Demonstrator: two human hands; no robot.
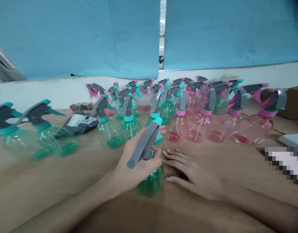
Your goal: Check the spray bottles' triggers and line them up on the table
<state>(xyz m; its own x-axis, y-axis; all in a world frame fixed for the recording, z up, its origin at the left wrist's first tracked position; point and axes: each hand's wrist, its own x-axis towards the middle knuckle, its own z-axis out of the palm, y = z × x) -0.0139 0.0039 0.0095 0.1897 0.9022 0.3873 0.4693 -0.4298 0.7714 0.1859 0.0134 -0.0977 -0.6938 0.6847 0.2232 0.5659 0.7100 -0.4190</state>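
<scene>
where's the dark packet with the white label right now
In the head view, the dark packet lies on the tabletop at left, just behind the second green spray bottle from the left, farther off than the left hand.

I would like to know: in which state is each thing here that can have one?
Left hand: closed around the neck of the near green bottle.
Right hand: open, palm down, fingers spread.
Near green bottle: held, spray head fitted.
Two far-left green bottles: standing, spray heads fitted.
Front pink bottles: standing, spray heads fitted; contents unclear.
Dark package: lying down, crumpled.
Blue cloth: hanging.
</scene>
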